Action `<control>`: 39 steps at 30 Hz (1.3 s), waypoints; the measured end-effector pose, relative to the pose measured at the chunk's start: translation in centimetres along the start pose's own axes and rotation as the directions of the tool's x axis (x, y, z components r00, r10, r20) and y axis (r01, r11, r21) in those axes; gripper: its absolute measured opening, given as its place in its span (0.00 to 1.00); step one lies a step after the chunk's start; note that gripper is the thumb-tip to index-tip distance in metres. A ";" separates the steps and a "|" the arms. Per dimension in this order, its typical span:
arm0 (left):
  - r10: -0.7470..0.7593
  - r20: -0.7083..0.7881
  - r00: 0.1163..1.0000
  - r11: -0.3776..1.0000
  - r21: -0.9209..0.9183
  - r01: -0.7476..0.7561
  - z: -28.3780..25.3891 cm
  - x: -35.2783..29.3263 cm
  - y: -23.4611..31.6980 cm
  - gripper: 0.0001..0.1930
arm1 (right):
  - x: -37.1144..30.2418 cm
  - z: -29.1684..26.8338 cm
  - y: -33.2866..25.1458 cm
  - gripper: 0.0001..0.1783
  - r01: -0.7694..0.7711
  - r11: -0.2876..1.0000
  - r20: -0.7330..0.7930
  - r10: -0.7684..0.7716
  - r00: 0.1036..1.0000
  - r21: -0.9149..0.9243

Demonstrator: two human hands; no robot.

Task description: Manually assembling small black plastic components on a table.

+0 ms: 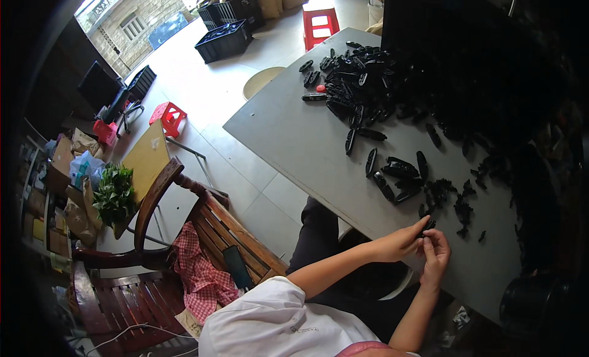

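While both forearms reach over the near edge of the grey table (276, 130), the left hand (404, 243) and the right hand (434, 254) meet at 1 small black part (430, 225). The fingertips of both hands are pinching this part between them, just above the table; its exact shape is mostly hidden by the fingers. Just beyond the hands, small black bits (439, 192) lie in loose clusters. Next to these, a few long black pieces (400, 168) form a small group, and farther away there is a large black pile (356, 81) of similar pieces, with 1 small red thing (321, 89) at its side.

To the left of the person, a checked cloth (196, 271) and a dark phone (237, 265) lie on wooden seating (248, 228) with slats. On the floor stand 2 red stools (320, 27), well apart from each other.
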State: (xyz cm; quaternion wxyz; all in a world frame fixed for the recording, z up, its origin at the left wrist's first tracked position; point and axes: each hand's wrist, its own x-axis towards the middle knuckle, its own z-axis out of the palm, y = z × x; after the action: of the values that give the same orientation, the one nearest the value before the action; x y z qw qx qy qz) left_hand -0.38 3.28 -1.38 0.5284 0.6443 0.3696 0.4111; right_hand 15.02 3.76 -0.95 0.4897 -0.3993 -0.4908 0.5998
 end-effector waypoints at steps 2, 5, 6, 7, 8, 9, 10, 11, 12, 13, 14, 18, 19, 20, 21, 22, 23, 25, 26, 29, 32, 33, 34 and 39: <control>-0.048 0.033 0.998 0.998 -0.028 0.049 0.0 -0.3 0.1 0.32 | -0.2 0.2 -0.1 0.07 0.003 1.000 0.023 -0.003 1.000 -0.012; -0.005 0.031 1.000 0.998 -0.060 0.007 0.4 -0.8 -0.2 0.32 | -0.8 0.9 -0.4 0.10 0.017 1.000 -0.062 -0.018 0.998 -0.007; 0.002 0.022 1.000 0.996 -0.088 0.000 0.4 -0.9 0.2 0.33 | -1.0 1.0 -0.5 0.13 0.000 0.999 -0.084 0.004 0.996 0.054; 0.007 0.014 1.000 0.993 -0.117 -0.005 0.5 -1.1 0.4 0.33 | -1.3 0.9 -0.5 0.15 -0.017 0.993 -0.106 0.029 0.994 0.114; 0.005 0.016 1.000 0.992 -0.122 -0.003 0.8 -1.3 0.2 0.33 | -1.7 0.8 -0.4 0.15 -0.021 0.994 -0.109 0.033 0.993 0.112; 0.070 -0.001 0.998 0.995 -0.071 -0.070 1.1 -1.4 0.0 0.34 | -1.8 0.5 -0.3 0.17 -0.087 0.983 -0.099 0.103 0.990 0.160; 0.135 -0.011 0.991 0.991 -0.024 -0.135 1.5 -1.4 -0.3 0.35 | -2.0 0.1 -0.2 0.19 -0.153 0.967 -0.092 0.175 0.980 0.205; 0.085 0.045 0.995 0.995 -0.052 -0.082 1.7 -1.5 0.3 0.36 | -2.2 -0.6 -0.5 0.19 -0.195 0.971 -0.032 0.201 0.979 0.138; 0.036 0.108 0.993 0.996 -0.082 -0.027 1.4 -1.6 1.0 0.38 | -2.5 -0.4 -0.1 0.19 -0.200 0.960 -0.129 0.227 0.965 0.194; 0.092 0.068 0.993 0.996 0.001 -0.092 1.1 -1.5 0.4 0.38 | -2.1 -0.1 0.5 0.19 -0.167 0.968 -0.152 0.197 0.969 0.189; 0.166 0.000 0.986 0.985 0.054 -0.166 1.0 -1.9 0.5 0.37 | -2.0 -0.1 0.7 0.17 -0.185 0.970 -0.113 0.204 0.972 0.155; -0.030 0.012 0.999 0.997 -0.073 0.031 -0.2 -4.1 1.9 0.35 | -1.7 1.8 -0.5 0.05 -0.190 0.976 -0.014 0.192 0.981 0.107; 0.124 -0.049 0.991 0.964 0.242 -0.109 -0.5 -3.9 1.7 0.35 | -1.7 1.1 0.0 0.05 -0.202 0.963 -0.022 0.209 0.978 0.181; -0.028 -0.042 0.999 0.976 0.213 0.036 -1.1 -4.5 2.3 0.35 | -1.5 0.6 0.0 0.04 -0.113 0.947 -0.101 0.149 0.984 0.300; 0.008 -0.106 0.994 0.979 0.203 0.013 -1.8 -4.5 1.8 0.35 | -1.0 0.3 0.0 0.04 -0.012 0.913 -0.175 0.090 0.980 0.408; 0.071 -0.200 0.977 0.968 0.250 -0.020 -2.7 -4.4 2.1 0.31 | -0.5 -0.8 -0.6 0.05 0.017 0.905 -0.072 0.015 0.997 0.424; 0.135 -0.304 0.943 0.900 0.435 0.011 -3.5 -4.1 1.6 0.28 | 0.2 -1.5 -0.8 0.05 0.017 0.952 -0.080 0.007 0.997 0.304; 0.268 -0.411 0.871 0.749 0.658 0.080 -5.0 -3.3 0.2 0.23 | 1.6 -2.3 -1.0 0.07 -0.022 1.000 -0.069 0.022 0.997 -0.012; 0.324 -0.416 0.850 0.678 0.728 0.098 -5.6 -2.9 0.0 0.22 | 2.5 -2.1 -0.7 0.07 0.022 0.975 -0.082 -0.041 0.996 -0.219; 0.283 -0.381 0.880 0.497 0.843 0.205 -6.6 -1.5 -0.3 0.25 | 4.7 -0.8 -0.1 0.11 0.152 0.782 -0.028 -0.211 0.977 -0.604; 0.320 -0.317 0.893 0.309 0.926 0.218 -7.2 -1.0 -0.5 0.22 | 5.6 -0.6 0.6 0.11 0.213 0.596 0.024 -0.310 0.951 -0.774; 0.315 -0.321 0.893 0.313 0.924 0.221 -7.4 -1.2 -0.5 0.22 | 5.6 -0.7 0.7 0.11 0.211 0.595 0.026 -0.304 0.952 -0.775; 0.309 -0.314 0.898 0.277 0.933 0.231 -7.5 -1.5 -0.2 0.20 | 5.5 -1.0 0.8 0.10 0.216 0.607 0.001 -0.335 0.942 -0.765; 0.226 -0.334 0.915 0.467 0.862 0.199 -7.5 -2.8 1.0 0.15 | 5.1 -0.1 0.1 0.05 0.215 0.613 0.007 -0.323 0.946 -0.760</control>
State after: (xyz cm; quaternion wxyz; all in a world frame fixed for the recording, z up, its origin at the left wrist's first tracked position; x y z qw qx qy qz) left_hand -8.36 3.43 -0.03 0.0271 0.7266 0.6231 0.2881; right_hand 14.10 8.81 -1.11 0.3958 -0.5257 -0.7156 0.2345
